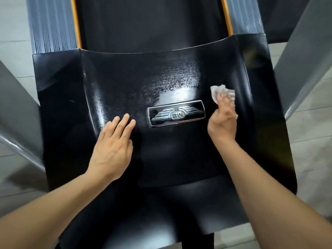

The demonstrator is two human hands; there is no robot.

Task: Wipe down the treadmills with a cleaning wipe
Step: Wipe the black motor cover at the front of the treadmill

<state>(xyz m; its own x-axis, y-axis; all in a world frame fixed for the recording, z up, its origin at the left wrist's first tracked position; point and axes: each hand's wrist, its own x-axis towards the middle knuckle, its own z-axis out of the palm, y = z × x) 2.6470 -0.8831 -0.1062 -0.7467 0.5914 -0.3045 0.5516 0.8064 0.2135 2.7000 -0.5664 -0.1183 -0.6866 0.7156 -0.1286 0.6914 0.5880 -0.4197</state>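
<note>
Below me the treadmill's black motor cover (pixel 125 83) gleams wet, grey uprights (pixel 303 56) flanking it. My left hand (pixel 113 146) lies flat, fingers straight, beside the winged emblem (pixel 176 114). My right hand (pixel 223 121) grips the crumpled wipe (pixel 218 91) just right of it.

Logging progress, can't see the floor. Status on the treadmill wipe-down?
Right hand holds wipe on black motor cover. Left hand flat on cover. Nothing in the way.

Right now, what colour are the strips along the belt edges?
Orange strips, one down each side of the black belt. The head view, the only one, shows them.
</note>
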